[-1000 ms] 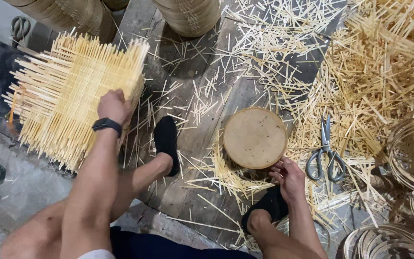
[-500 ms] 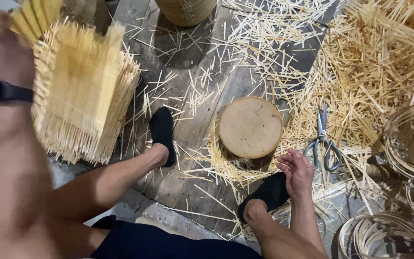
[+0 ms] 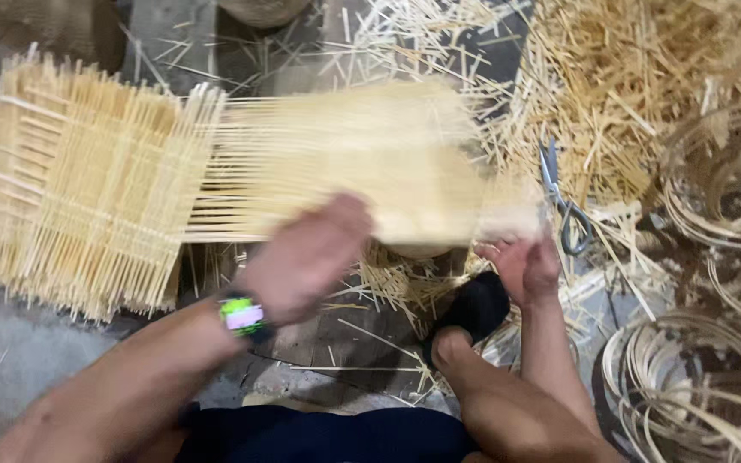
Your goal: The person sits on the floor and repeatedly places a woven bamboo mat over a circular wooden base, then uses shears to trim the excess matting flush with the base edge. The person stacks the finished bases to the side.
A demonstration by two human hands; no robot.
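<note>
Hands (image 3: pixel 310 257) carry woven mat (image 3: pixel 362 163) — blurred.

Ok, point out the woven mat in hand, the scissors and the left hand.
woven mat (image 3: pixel 362 163): head view, blurred middle of its strips.
scissors (image 3: pixel 564 204): head view, near the pivot.
left hand (image 3: pixel 310 257): head view, back of the hand.

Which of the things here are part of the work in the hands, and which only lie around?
In hand:
- woven bamboo mat, blurred, held by left hand
- right hand under its far edge

Lying about:
- stack of woven mats
- scissors
- loose bamboo sticks
- coiled strips
</note>
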